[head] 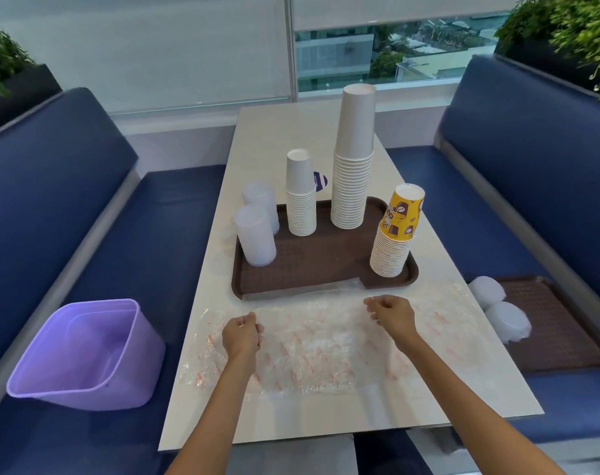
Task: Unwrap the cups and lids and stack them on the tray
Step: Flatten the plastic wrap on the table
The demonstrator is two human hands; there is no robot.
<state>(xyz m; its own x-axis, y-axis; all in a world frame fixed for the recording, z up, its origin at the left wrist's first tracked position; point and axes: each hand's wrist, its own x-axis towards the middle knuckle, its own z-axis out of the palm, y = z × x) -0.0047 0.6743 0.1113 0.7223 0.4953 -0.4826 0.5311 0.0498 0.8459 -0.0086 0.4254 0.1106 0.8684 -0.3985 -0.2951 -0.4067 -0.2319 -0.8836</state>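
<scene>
A brown tray (312, 269) on the white table holds a tall white cup stack (353, 159), a shorter white cup stack (300, 193), a stack topped by a yellow printed cup (396, 231), and two stacks of translucent lids (255, 236). A clear plastic wrapper with red print (319, 347) lies flat in front of the tray. My left hand (241, 334) pinches the wrapper's left part. My right hand (391, 313) pinches its upper right part.
A purple bin (86, 351) sits on the blue bench at the left. A second brown tray (552, 330) on the right bench carries two wrapped white lid bundles (497, 310). A purple-and-white sticker (321, 181) lies behind the short stack.
</scene>
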